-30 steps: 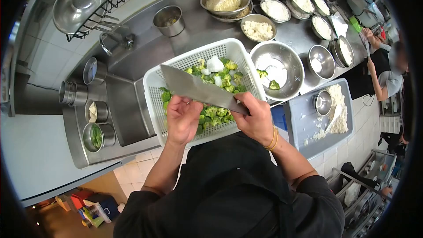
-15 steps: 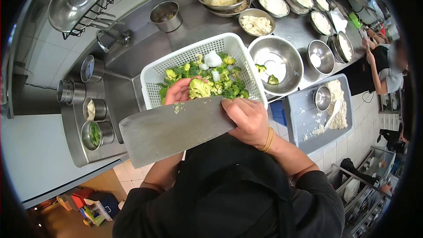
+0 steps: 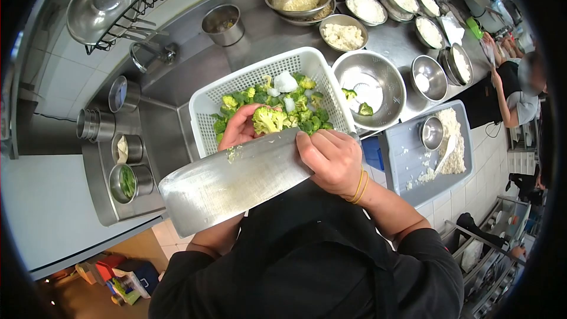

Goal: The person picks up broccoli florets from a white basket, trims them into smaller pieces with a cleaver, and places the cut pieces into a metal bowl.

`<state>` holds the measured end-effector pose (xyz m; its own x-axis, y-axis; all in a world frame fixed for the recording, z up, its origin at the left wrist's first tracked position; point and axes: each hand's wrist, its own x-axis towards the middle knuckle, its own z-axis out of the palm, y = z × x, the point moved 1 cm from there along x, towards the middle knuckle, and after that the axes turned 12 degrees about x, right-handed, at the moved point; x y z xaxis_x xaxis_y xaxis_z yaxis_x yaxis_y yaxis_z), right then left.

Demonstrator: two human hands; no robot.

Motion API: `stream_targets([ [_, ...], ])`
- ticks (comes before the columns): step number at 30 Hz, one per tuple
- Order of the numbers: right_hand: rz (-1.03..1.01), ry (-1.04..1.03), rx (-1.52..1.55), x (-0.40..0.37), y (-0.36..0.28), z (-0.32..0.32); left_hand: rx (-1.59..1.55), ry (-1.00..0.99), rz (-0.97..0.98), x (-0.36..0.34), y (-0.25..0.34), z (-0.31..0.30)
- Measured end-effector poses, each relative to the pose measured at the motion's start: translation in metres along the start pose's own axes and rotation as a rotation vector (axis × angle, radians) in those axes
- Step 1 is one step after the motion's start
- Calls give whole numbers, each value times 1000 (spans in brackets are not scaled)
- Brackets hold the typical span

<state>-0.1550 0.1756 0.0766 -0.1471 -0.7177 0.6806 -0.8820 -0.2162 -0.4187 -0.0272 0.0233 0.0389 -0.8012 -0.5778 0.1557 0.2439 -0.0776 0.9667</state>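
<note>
My right hand (image 3: 332, 160) is closed around the grip of a cleaver (image 3: 236, 183), whose broad blade stretches to the left in front of my chest. Small green crumbs cling near the blade's upper edge. Behind the blade, my left hand (image 3: 239, 125) is wrapped round a broccoli head (image 3: 269, 119); part of this hand is hidden by the steel. Beyond both hands stands a white perforated basket (image 3: 204, 103), which holds several broccoli florets (image 3: 242, 95) and lumps of ice (image 3: 286, 81).
To the basket's right is a steel colander (image 3: 387, 82) with a few florets. Bowls of rice (image 3: 366, 8) crowd the back counter. A grey tub (image 3: 393, 153) holds rice and a small bowl. At left are a sink (image 3: 159, 136) and steel pots (image 3: 124, 180). A person (image 3: 514, 91) stands far right.
The cleaver blade has tilted, its lower left corner dropping slightly and its face catching more light. The broccoli head has turned a little in my left hand.
</note>
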Motion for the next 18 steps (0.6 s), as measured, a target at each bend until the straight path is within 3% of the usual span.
stream_targets([
  [8,-34,-22,-67,1,2,1,-128,50,-10,0,-7,2],
  [11,-10,-3,-100,1,6,-1,10,136,-13,-2,-24,-4],
  [13,33,-11,-94,0,11,-3,210,99,274,-3,-23,-2],
  [14,76,-20,-88,-1,14,-5,109,79,335,-5,-24,0],
  [17,158,-66,-125,-6,21,-11,373,203,364,-13,-25,1],
  [18,157,-66,-121,-6,21,-12,437,149,398,-10,-20,2],
])
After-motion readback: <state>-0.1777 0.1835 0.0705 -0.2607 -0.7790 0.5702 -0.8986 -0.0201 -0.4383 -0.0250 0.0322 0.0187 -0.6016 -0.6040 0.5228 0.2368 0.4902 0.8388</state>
